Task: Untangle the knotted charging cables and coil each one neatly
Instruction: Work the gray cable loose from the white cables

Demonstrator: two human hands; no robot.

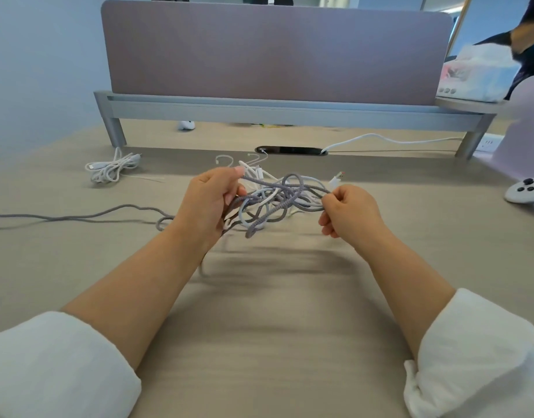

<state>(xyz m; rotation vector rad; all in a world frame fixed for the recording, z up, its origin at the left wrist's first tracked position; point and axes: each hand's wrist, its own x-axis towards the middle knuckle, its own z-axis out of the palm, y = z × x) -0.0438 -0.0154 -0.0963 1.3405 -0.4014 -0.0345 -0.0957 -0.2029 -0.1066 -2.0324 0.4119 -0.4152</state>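
**Both hands hold the tangle over the worktop.** We see both hands raised above the worktop (259,342) with the tangle (277,200) stretched between them. The left hand (209,203) has its fingers curled round several strands. Its thumb and forefinger pinch a grey cable (274,208) at the top of the bundle. The right hand (347,211), fingers curled in, pinches a grey loop at the tangle's right edge.

The tangle mixes braided grey loops with smooth white cable (259,193); we cannot tell how many cables it holds. A white plug (336,180) sticks up just beyond the right hand. From under the left hand a grey tail (78,218) runs along the worktop to the left and out of view. The tangle's shadow lies on the worktop just nearer to us than the hands.

Beyond and to the left of the left hand, well apart from it, rests a white coil (111,169). Past the tangle, loose white ends (253,161) lie before a dark port (289,150). From the port a white cord (380,139) leads off to the right. A screen (274,49) on a grey rail stands behind the port. Far to the right of the right hand lies a white controller (526,191). White sleeves (57,363) are pushed up both forearms.
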